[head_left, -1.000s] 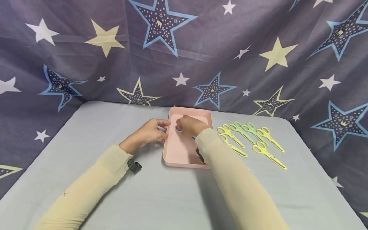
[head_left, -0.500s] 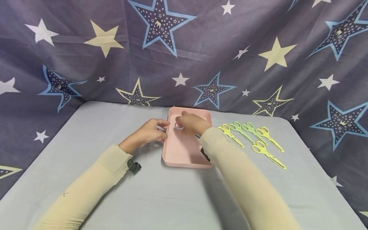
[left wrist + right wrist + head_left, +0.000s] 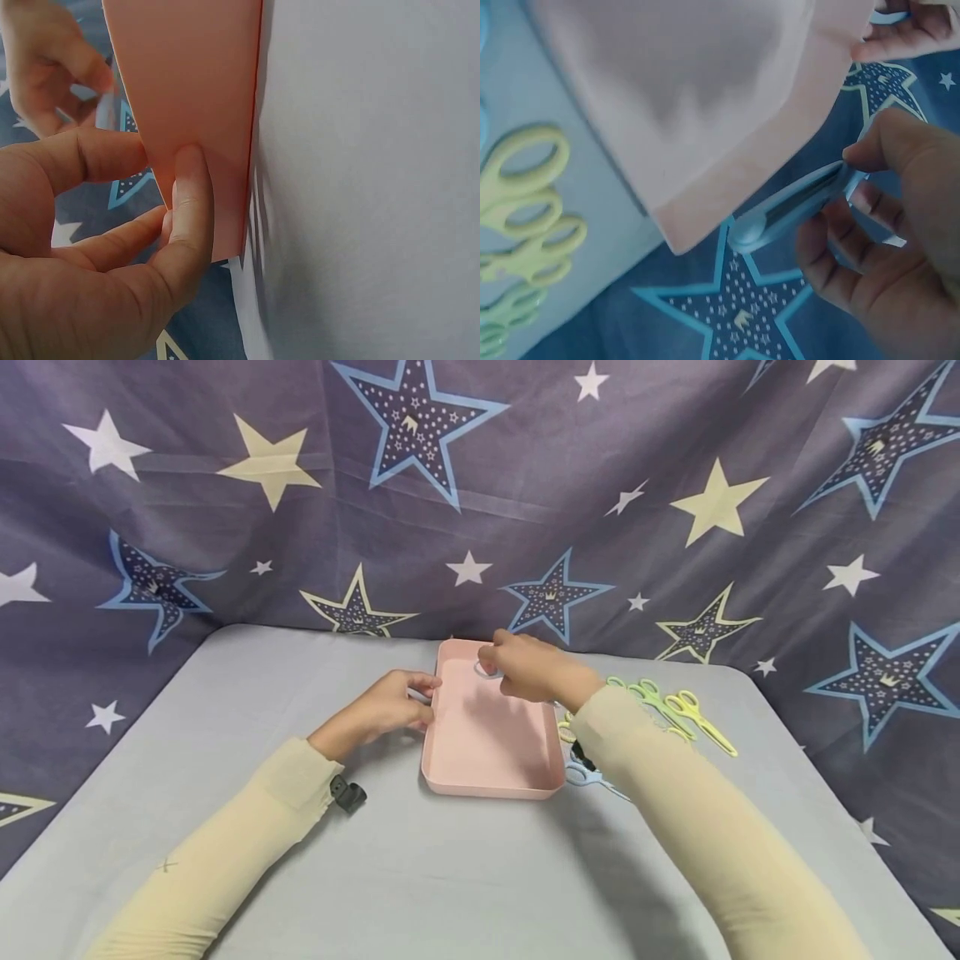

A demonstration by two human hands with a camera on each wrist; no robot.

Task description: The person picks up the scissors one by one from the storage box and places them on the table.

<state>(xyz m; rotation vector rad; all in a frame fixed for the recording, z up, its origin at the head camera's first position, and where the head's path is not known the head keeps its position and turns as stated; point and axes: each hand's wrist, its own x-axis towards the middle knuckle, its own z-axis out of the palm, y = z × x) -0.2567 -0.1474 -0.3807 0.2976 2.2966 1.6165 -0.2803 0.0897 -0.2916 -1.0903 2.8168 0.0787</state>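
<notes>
My left hand (image 3: 386, 702) grips the left wall of the pink tray (image 3: 491, 788). In the left wrist view, its fingers (image 3: 191, 202) lie at the tray's side and rim. My right hand (image 3: 536, 668) pinches a pair of light blue scissors (image 3: 795, 202), raised above the tray's far right part. Only a handle loop of those scissors shows clearly in the head view, left of the fingers. In the right wrist view, their dark-slotted blade section points away from the hand. The tray's visible floor bears only shadow.
Right of the tray lie yellow scissors (image 3: 701, 722), green scissors (image 3: 663, 706) and blue scissors (image 3: 592, 777), partly hidden by my right sleeve. A grey cloth (image 3: 420, 877) covers the table. A star-patterned curtain (image 3: 420, 527) hangs close behind the tray.
My right hand has risen from the tray's middle and moved right and away, still holding the blue scissors. The blue scissors on the table now show beside the sleeve. The left hand stays put.
</notes>
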